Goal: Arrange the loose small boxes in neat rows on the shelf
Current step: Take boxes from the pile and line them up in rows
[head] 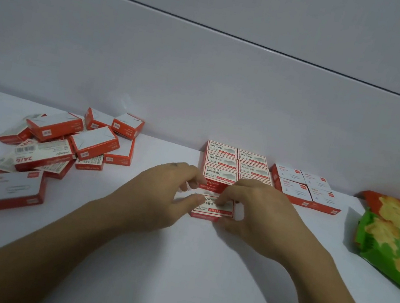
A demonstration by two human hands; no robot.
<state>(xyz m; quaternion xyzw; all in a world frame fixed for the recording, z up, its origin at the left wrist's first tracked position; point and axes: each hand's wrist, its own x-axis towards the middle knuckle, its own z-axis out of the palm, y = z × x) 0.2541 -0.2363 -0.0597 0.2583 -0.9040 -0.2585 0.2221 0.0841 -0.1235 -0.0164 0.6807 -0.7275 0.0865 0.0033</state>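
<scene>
Left hand (pixel 166 194), right hand (pixel 260 210) on box (pixel 222 211); white shelf (pixel 175 265), wall (pixel 206 73).

One head-worn wide-angle view only: looks forward and down from close above the white shelf (pixel 171 291), back wall (pixel 204 86) filling 12 o'clock, left hand (pixel 168 193) and right hand (pixel 257 212) holding a small box (pixel 213 208) near centre, loose boxes (pixel 63 145) at 10 o'clock, snack bags (pixel 395 234) cropped at 3 o'clock.
</scene>
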